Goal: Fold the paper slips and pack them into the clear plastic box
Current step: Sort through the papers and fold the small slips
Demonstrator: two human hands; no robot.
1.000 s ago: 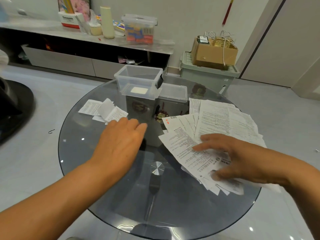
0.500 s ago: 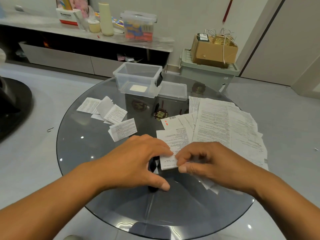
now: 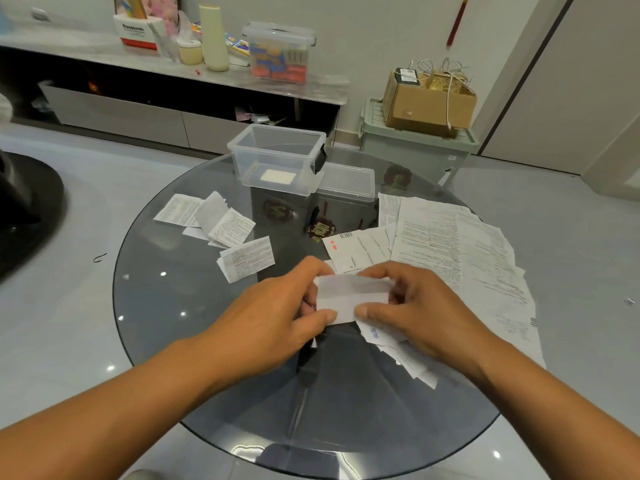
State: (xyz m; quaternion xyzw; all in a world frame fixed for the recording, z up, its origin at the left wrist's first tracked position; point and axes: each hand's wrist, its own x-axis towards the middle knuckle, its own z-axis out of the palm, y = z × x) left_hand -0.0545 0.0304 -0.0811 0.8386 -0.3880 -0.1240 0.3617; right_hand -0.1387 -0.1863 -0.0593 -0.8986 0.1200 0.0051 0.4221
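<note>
A white paper slip (image 3: 349, 296), folded over with its blank side up, is held above the middle of the round glass table (image 3: 180, 306). My left hand (image 3: 273, 317) pinches its left edge and my right hand (image 3: 419, 306) pinches its right edge. A spread of unfolded printed slips (image 3: 460, 251) lies on the table's right side. Several folded slips (image 3: 214, 220) lie at the left, one more (image 3: 247, 259) nearer to me. The clear plastic box (image 3: 277, 161) stands open at the table's far edge with one small white slip (image 3: 277, 176) on its bottom.
The box's clear lid (image 3: 346, 181) lies flat just right of the box. Beyond the table stand a green storage bin (image 3: 415, 147) with a cardboard carton (image 3: 429, 98) on it and a low shelf unit (image 3: 173, 74) with clutter. A black chair base (image 3: 24, 209) sits at the left.
My right hand drew one slip out of the right-hand spread toward the middle. My left hand came back from the folded slips, and both hands have lifted the slip and folded it over.
</note>
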